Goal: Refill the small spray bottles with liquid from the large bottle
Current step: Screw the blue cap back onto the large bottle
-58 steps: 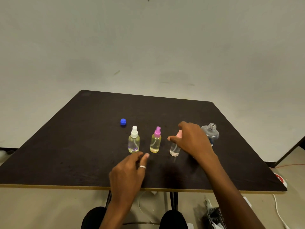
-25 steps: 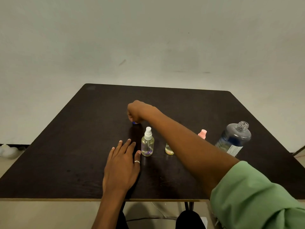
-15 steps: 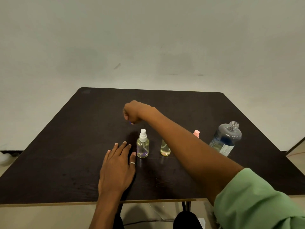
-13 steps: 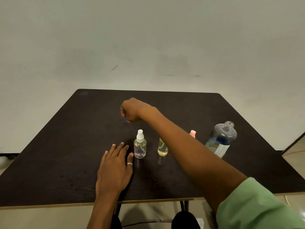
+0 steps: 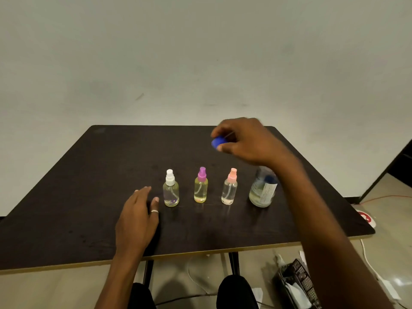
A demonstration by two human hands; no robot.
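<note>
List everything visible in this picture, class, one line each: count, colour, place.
dark wooden table: one, near-black, centre of view
small clear plastic spray bottles: three, in a row on the table: white-topped bottle, purple-topped bottle, pink-topped bottle, left to right
large clear plastic bottle: one, labelled, right end of the row
round blue plastic cap: one, blue, above the table in the right hand's fingers
black mesh basket: one, on the floor, lower right
white cable: one, on the floor at right
left hand: one, ringed, open, beside the white-topped bottle
right hand: one, pinching the cap
</note>
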